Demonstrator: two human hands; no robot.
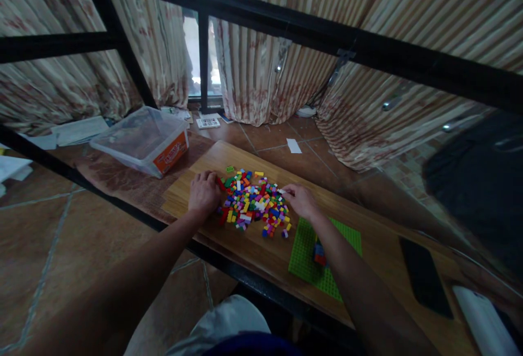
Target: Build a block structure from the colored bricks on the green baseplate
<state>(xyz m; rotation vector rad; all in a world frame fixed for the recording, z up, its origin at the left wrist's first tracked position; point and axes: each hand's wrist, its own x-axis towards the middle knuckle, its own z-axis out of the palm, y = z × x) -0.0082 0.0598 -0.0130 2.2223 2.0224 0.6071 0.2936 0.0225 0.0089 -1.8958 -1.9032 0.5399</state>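
A loose heap of small building bricks (257, 203) in many colours is spread over the wooden board. At its left edge rests my left hand (204, 192), back upward, next to a red brick (221, 184); its fingers curl down, and their tips are hidden. On the heap's right side my right hand (301, 200) is closed in a pinch, with a small white brick (282, 191) at the fingertips. Under my right forearm lies a green studded baseplate (304, 247). A small blue and red brick build (319, 253) stands on it, partly covered by the forearm.
A clear plastic box (141, 140) with an orange label stands beyond my left hand. A dark phone-like slab (425, 277) and a white object (484, 318) lie at the right end of the wooden board (379, 247). Black metal bars (261, 12) cross in front of the curtains.
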